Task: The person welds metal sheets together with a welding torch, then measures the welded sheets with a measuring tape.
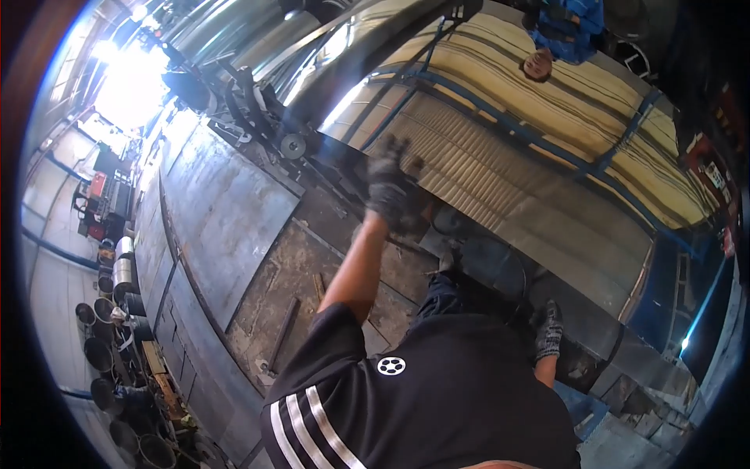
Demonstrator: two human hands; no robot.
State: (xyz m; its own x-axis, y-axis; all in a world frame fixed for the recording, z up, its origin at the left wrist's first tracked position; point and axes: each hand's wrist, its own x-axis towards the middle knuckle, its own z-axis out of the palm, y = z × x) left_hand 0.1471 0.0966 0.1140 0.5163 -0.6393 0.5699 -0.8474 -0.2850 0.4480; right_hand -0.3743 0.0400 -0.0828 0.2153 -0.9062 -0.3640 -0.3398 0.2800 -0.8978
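Observation:
My left hand [393, 184], in a dark work glove, reaches forward with its fingers spread and slightly blurred. It is over the near edge of a large shiny metal sheet [469, 184], with nothing in its fingers. My right hand [549, 332] wears a grey knitted glove and is lower on the right. Its fingers point forward, close to the dark band [582, 322] along the sheet's edge. Yellow panels and blue bars show across the sheet's far part. My shoe [447, 259] is between the two hands.
Grey metal plates [226, 207] lie on the left, beside a worn brown floor [273, 309] with a metal bar [283, 332]. Round drums [101, 352] line the left wall. Machinery with a round disc [293, 146] is ahead. A person in blue [574, 31] appears upside down, top right.

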